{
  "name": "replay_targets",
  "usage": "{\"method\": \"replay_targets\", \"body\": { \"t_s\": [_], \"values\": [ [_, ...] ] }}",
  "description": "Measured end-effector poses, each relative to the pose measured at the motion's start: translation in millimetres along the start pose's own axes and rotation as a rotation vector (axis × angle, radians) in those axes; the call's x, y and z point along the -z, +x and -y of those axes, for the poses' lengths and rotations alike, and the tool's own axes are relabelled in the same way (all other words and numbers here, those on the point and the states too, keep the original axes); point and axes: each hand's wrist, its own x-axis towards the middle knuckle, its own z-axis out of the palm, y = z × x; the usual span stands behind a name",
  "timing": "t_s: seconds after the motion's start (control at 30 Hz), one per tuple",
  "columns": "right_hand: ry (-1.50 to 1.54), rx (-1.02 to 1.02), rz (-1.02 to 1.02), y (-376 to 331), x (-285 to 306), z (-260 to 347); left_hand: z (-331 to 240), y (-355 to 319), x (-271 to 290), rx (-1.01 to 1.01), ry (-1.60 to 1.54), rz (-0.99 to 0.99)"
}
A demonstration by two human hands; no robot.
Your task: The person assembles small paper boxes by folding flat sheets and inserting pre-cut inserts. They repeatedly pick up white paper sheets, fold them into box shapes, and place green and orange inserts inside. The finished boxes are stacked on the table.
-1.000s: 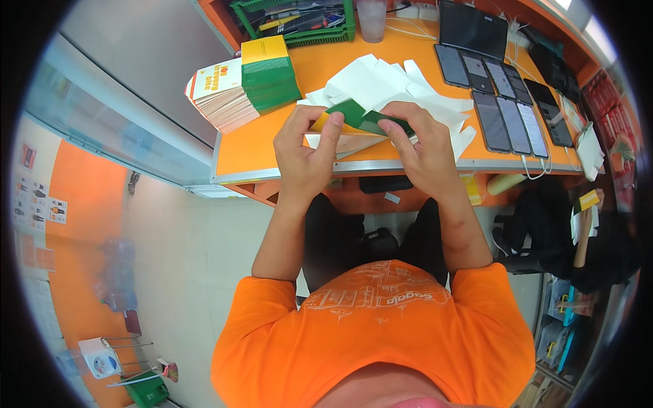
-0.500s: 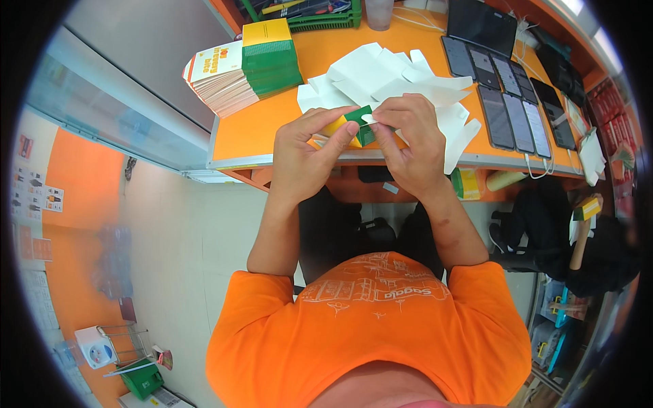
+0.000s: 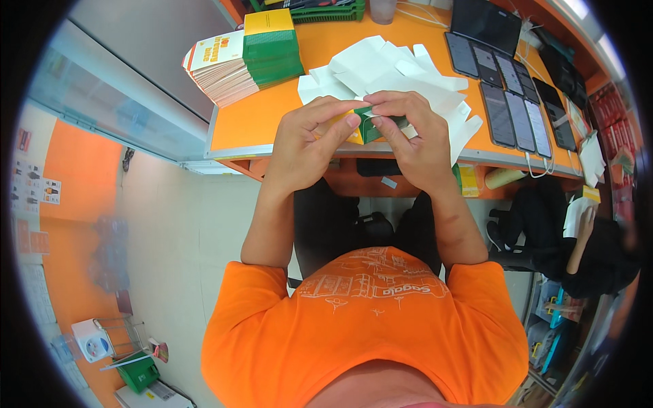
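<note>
Here, between the two hands, we see a small carton, green and yellow, held at the front edge of the orange desk; whether its base touches the desk, we cannot tell. The left hand has its fingers nearly closed, thumb and forefinger gripping the yellow side. The right hand pinches the green end, its fingers drawn close together around the card, though they hide part of it from us.

We judge that uneven pressure could crease the thin card or bend a flap, and too light a pinch could let the panels spring open. So near the edge, a slip might drop it to the floor.

Just behind lies a loose pile of white card pieces; because some reach the front edge, a nudge from the right hand could send one over. Farther left we have a thick stack of flat cartons, fanned at one end, and to the right, rows of phones, whose trailing white cable could snag a sweeping arm.
</note>
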Motion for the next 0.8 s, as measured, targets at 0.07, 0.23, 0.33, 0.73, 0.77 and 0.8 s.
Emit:
{"method": "replay_targets", "body": {
  "t_s": [0.07, 0.23, 0.33, 0.73, 0.77, 0.8],
  "values": [
    [-0.013, -0.03, 0.034, 1, 3, 5, 0, 1, 1, -0.012, -0.028, 0.031],
    [0.282, -0.346, 0.199, 13, 20, 19, -9, 7, 11, -0.074, 0.055, 0.162],
    [0.464, -0.434, 0.38, 24, 38, 13, -27, 9, 14, -0.024, 0.083, 0.235],
    [-0.197, 0.289, -0.103, 30, 18, 23, -14, 26, 14, 0.255, -0.552, -0.135],
    [-0.182, 0.288, -0.118, 27, 9, 19, -16, 26, 9, 0.237, -0.643, -0.142],
    [-0.166, 0.284, -0.134, 24, 1, 15, -19, 24, 2, 0.183, -0.67, -0.168]
  ]
}}
